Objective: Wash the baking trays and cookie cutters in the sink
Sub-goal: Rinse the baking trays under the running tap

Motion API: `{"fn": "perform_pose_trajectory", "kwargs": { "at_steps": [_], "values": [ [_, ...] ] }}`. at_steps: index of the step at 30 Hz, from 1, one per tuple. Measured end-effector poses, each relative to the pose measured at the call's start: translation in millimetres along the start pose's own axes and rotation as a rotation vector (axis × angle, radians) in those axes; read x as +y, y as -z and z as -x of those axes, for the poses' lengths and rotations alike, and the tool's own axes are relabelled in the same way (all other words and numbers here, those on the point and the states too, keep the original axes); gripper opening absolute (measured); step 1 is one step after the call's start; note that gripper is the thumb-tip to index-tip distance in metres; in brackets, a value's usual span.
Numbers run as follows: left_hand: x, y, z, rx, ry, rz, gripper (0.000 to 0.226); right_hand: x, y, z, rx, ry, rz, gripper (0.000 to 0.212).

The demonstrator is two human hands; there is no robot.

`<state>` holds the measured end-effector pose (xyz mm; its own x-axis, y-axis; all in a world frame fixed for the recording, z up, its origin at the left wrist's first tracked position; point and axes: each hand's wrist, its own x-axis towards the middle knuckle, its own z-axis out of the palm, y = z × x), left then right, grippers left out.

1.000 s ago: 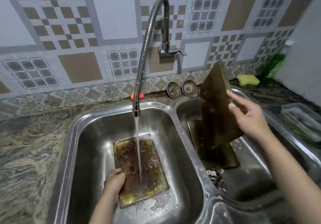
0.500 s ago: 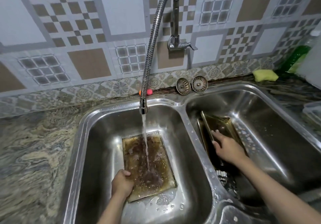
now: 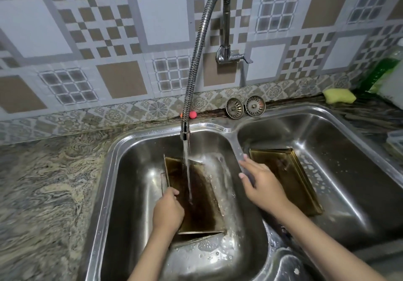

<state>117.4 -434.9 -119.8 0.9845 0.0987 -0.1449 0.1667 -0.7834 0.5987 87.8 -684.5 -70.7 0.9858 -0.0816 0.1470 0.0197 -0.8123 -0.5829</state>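
Two basins of the steel double sink [image 3: 235,130] each hold one greasy baking tray: the tray in the left basin [image 3: 196,195] stands tilted under the running faucet [image 3: 197,47], its left edge gripped by the left hand [image 3: 168,212], and the second tray [image 3: 287,176] lies flat in the right basin. This looks like the rinsing step, and the next move probably needs the yellow sponge [image 3: 339,95] from the counter, because the right hand [image 3: 260,179] hovers over the divider with relaxed fingers, holding nothing. No cookie cutters can be seen, and the green bottle [image 3: 382,71] is cut off at the frame edge.
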Motion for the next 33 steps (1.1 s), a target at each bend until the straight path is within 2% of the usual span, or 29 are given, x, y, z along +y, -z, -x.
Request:
{"fn": "perform_pose_trajectory", "kwargs": {
  "at_steps": [3,6,9,12,16,19,23,27,28,30,32,33],
  "values": [
    [9.6,8.0,3.9,0.045,0.036,0.139,0.025,-27.9,-3.3,10.3,-0.060,0.068,-0.015,0.044],
    [16.9,16.0,7.7,0.019,0.103,0.358,0.023,-52.8,-5.5,20.9,-0.228,0.107,0.000,0.043],
    [16.4,19.6,14.4,-0.080,0.234,0.653,0.026,-74.4,-0.9,25.1,-0.422,0.164,0.238,0.040],
    [11.7,15.4,21.4,-0.176,0.370,0.838,0.030,-93.8,10.5,26.3,-0.524,0.216,0.447,0.040],
    [22.7,11.4,28.0,-0.141,0.408,0.989,0.029,-102.6,12.9,34.4,-0.618,0.235,0.444,0.042],
    [27.7,13.0,32.1,-0.079,0.352,1.008,0.030,-89.3,2.6,30.6,-0.582,0.223,0.431,0.049],
    [37.0,24.1,36.6,0.002,0.183,0.961,0.028,-70.4,-8.3,-3.5,-0.408,0.147,0.420,0.068],
    [52.4,41.0,37.4,0.018,-0.053,0.848,0.025,-76.6,-28.1,-40.0,-0.235,0.056,0.320,0.064],
    [53.7,45.6,34.7,0.034,-0.089,0.822,0.027,-84.0,-33.5,-41.6,-0.223,0.085,0.266,0.062],
    [52.2,55.9,27.1,0.067,-0.105,0.816,0.030,-98.7,-41.0,-36.6,-0.280,0.266,0.187,0.061],
    [46.1,64.4,20.9,0.075,-0.060,0.840,0.030,-98.3,-42.7,-34.5,-0.380,0.461,0.238,0.059],
    [43.2,67.9,20.5,0.066,-0.035,0.845,0.029,-92.1,-42.2,-41.6,-0.387,0.492,0.279,0.059]
  ]
}}
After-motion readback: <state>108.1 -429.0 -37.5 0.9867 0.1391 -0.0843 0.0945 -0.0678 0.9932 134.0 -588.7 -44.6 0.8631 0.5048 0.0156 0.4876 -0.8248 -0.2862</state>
